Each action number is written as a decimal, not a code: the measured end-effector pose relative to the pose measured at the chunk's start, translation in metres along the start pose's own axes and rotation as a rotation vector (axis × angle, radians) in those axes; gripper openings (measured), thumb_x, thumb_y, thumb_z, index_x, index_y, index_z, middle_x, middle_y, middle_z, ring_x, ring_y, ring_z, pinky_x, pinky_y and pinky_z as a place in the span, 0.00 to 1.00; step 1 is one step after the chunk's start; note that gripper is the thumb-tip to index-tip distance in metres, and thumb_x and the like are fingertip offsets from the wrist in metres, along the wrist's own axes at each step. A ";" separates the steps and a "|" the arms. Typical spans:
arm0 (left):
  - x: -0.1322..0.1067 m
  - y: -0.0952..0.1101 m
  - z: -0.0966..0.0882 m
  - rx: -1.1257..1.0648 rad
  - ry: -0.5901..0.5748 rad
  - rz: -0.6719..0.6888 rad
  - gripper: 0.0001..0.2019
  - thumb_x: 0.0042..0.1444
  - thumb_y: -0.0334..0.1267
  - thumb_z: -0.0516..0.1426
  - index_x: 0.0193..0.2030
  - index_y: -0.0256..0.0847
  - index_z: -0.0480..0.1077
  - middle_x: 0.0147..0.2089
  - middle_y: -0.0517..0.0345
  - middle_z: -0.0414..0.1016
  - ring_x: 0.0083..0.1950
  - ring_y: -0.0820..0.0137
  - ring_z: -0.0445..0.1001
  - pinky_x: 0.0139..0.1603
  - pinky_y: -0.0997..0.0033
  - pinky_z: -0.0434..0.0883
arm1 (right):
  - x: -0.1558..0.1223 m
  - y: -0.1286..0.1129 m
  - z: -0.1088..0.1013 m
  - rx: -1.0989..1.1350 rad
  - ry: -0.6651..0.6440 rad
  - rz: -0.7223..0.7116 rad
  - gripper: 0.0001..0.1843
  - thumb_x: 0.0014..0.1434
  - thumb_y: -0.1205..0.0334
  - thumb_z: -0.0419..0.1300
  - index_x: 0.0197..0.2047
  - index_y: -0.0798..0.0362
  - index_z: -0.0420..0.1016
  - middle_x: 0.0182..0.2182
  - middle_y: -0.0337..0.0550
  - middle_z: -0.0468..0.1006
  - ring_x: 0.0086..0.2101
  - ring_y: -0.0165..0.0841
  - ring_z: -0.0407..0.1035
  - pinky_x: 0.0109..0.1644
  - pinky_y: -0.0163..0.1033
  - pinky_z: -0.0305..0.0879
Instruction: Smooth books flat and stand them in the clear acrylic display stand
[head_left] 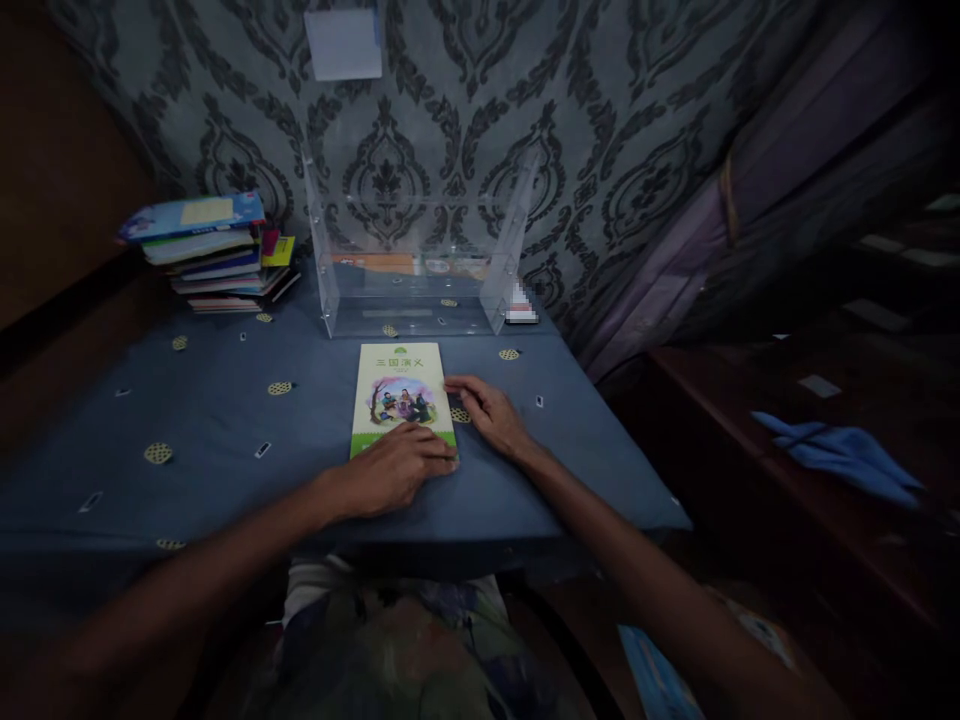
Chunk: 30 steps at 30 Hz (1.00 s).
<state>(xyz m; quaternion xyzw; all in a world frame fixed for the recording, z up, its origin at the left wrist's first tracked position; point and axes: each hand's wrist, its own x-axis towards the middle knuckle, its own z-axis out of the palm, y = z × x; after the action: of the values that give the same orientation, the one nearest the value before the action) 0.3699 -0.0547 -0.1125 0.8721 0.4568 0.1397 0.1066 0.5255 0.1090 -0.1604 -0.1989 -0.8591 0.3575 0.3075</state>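
A closed book (401,395) with a pale cover, Chinese characters, a picture of figures under a tree and a green lower band lies flat on the blue cloth. My left hand (401,465) rests palm down across its lower edge, fingers stretched towards the right corner, hiding part of the green band. At the book's right edge is my right hand (491,415), its extended fingertips touching the edge. The right thumb is apart from the book, and nothing shows gripped in that hand.
A clear acrylic rack (412,317) stands behind the book against the patterned wall. A stack of books (217,250) sits at the table's back left. Right of the table (600,470), a blue cloth (847,460) lies on a dark red surface, near a tied curtain (675,260).
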 end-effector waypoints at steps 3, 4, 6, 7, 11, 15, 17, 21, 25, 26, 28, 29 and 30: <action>-0.003 0.005 0.006 0.034 0.013 -0.016 0.26 0.54 0.20 0.51 0.59 0.42 0.69 0.59 0.54 0.73 0.58 0.63 0.69 0.60 0.57 0.63 | -0.001 0.002 0.001 -0.070 -0.002 -0.036 0.18 0.65 0.65 0.47 0.53 0.52 0.74 0.48 0.48 0.81 0.49 0.38 0.75 0.55 0.49 0.70; -0.004 0.005 0.009 0.045 0.025 -0.019 0.27 0.53 0.20 0.51 0.59 0.41 0.69 0.59 0.53 0.73 0.58 0.62 0.69 0.60 0.57 0.63 | -0.003 0.001 0.001 -0.091 -0.006 -0.051 0.19 0.64 0.66 0.47 0.53 0.52 0.74 0.49 0.48 0.80 0.50 0.38 0.74 0.57 0.50 0.70; -0.005 0.005 0.014 0.059 0.057 -0.019 0.28 0.52 0.19 0.51 0.59 0.40 0.68 0.59 0.52 0.73 0.58 0.62 0.69 0.61 0.57 0.63 | -0.008 -0.001 0.002 -0.115 -0.032 -0.086 0.20 0.64 0.67 0.47 0.55 0.52 0.74 0.52 0.48 0.79 0.53 0.38 0.73 0.59 0.51 0.68; -0.006 0.005 0.017 0.062 0.074 -0.015 0.27 0.52 0.19 0.51 0.59 0.39 0.68 0.59 0.51 0.73 0.59 0.62 0.69 0.61 0.57 0.64 | -0.012 -0.003 0.002 -0.124 -0.058 -0.104 0.21 0.64 0.67 0.47 0.56 0.52 0.73 0.53 0.48 0.78 0.55 0.38 0.72 0.60 0.51 0.67; -0.008 0.006 0.023 0.078 0.127 -0.005 0.25 0.53 0.19 0.52 0.59 0.35 0.68 0.60 0.49 0.73 0.60 0.63 0.69 0.63 0.59 0.64 | -0.037 -0.015 0.001 -0.189 -0.139 -0.172 0.21 0.66 0.64 0.48 0.59 0.51 0.72 0.57 0.50 0.76 0.59 0.39 0.67 0.62 0.53 0.66; -0.015 0.009 0.026 0.111 0.130 -0.037 0.27 0.53 0.18 0.51 0.60 0.36 0.66 0.62 0.49 0.71 0.64 0.63 0.67 0.66 0.58 0.62 | -0.062 -0.024 -0.003 -0.265 -0.169 -0.237 0.20 0.67 0.63 0.51 0.60 0.52 0.71 0.59 0.52 0.73 0.60 0.40 0.65 0.63 0.54 0.65; -0.022 0.009 0.027 0.111 0.131 -0.057 0.28 0.53 0.19 0.52 0.61 0.38 0.65 0.62 0.49 0.70 0.64 0.63 0.67 0.65 0.58 0.63 | -0.069 -0.026 -0.005 -0.302 -0.187 -0.254 0.21 0.67 0.63 0.52 0.62 0.51 0.69 0.60 0.52 0.72 0.60 0.40 0.66 0.63 0.55 0.65; -0.043 0.005 0.026 0.103 0.189 -0.113 0.24 0.59 0.21 0.50 0.61 0.41 0.66 0.61 0.49 0.72 0.62 0.64 0.69 0.64 0.57 0.66 | -0.072 -0.028 -0.007 -0.359 -0.215 -0.271 0.22 0.67 0.63 0.52 0.64 0.50 0.67 0.60 0.51 0.71 0.60 0.40 0.66 0.63 0.54 0.65; -0.075 -0.001 0.020 0.103 0.223 -0.153 0.25 0.58 0.20 0.49 0.60 0.41 0.68 0.58 0.50 0.74 0.59 0.64 0.71 0.61 0.58 0.69 | -0.071 -0.029 -0.009 -0.390 -0.217 -0.272 0.22 0.68 0.63 0.52 0.64 0.49 0.66 0.61 0.51 0.71 0.61 0.40 0.65 0.63 0.54 0.65; -0.083 -0.003 0.019 0.109 0.232 -0.164 0.26 0.57 0.19 0.49 0.60 0.41 0.67 0.59 0.50 0.74 0.59 0.64 0.71 0.61 0.58 0.69 | -0.071 -0.029 -0.010 -0.399 -0.221 -0.269 0.22 0.68 0.63 0.52 0.64 0.49 0.66 0.61 0.51 0.71 0.61 0.40 0.65 0.63 0.54 0.65; -0.099 -0.005 0.018 0.120 0.256 -0.191 0.28 0.56 0.18 0.48 0.62 0.41 0.66 0.60 0.51 0.73 0.61 0.64 0.70 0.62 0.57 0.69 | -0.071 -0.030 -0.011 -0.416 -0.228 -0.269 0.23 0.68 0.63 0.52 0.64 0.49 0.66 0.61 0.51 0.71 0.61 0.40 0.64 0.63 0.54 0.65; -0.105 -0.005 0.018 0.119 0.271 -0.202 0.29 0.55 0.18 0.48 0.62 0.42 0.66 0.61 0.51 0.72 0.61 0.65 0.70 0.62 0.57 0.69 | -0.071 -0.032 -0.011 -0.427 -0.226 -0.274 0.23 0.68 0.63 0.52 0.64 0.49 0.66 0.61 0.51 0.71 0.62 0.40 0.63 0.63 0.55 0.65; -0.110 -0.006 0.018 0.112 0.287 -0.209 0.30 0.56 0.18 0.48 0.63 0.43 0.65 0.61 0.52 0.72 0.61 0.65 0.70 0.62 0.58 0.69 | -0.070 -0.034 -0.010 -0.438 -0.225 -0.279 0.23 0.68 0.63 0.52 0.64 0.49 0.66 0.61 0.51 0.71 0.62 0.41 0.63 0.63 0.56 0.64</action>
<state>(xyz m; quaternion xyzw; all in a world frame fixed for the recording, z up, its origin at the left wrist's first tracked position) 0.3115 -0.1434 -0.1478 0.7955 0.5626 0.2251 0.0054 0.5794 0.0519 -0.1568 -0.0993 -0.9638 0.1372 0.2060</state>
